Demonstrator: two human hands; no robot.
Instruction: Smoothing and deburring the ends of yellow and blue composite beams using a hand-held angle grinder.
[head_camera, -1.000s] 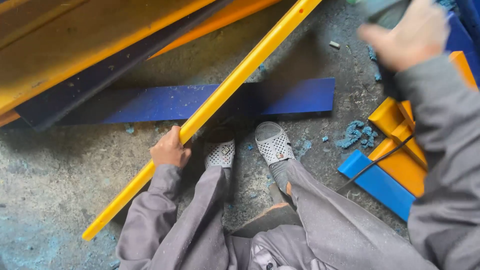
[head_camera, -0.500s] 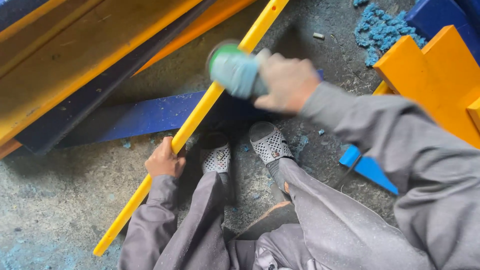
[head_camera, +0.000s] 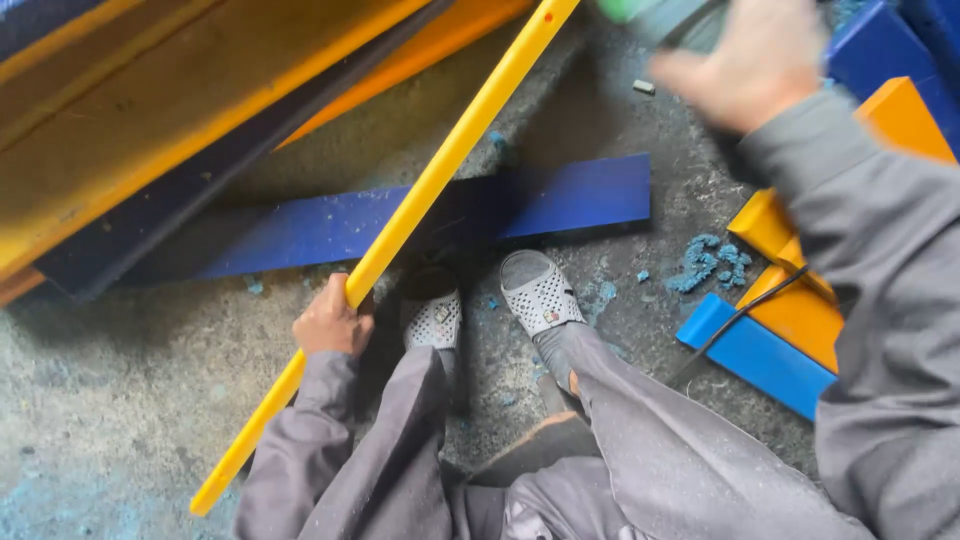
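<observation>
A big stack of yellow and dark blue panels (head_camera: 150, 130) leans across the upper left, above the grey concrete floor (head_camera: 120, 400). A long yellow bar (head_camera: 420, 215) runs diagonally from the lower left to the top middle, and it lies over a flat blue plank (head_camera: 560, 195) on the floor. At the right edge there are orange pieces (head_camera: 800, 310) and a light blue piece (head_camera: 750, 350), with a black cable (head_camera: 735, 320) over them. The person sits with two grey perforated shoes (head_camera: 540, 290) near the plank. The left hand (head_camera: 330, 320) is closed around the yellow bar, near its lower half. The right hand (head_camera: 760, 65) is raised at the top and grips a blurred green-grey tool (head_camera: 665, 18); which tool it is I cannot tell. Small blue crumbs (head_camera: 700, 262) lie beside the orange pieces.
</observation>
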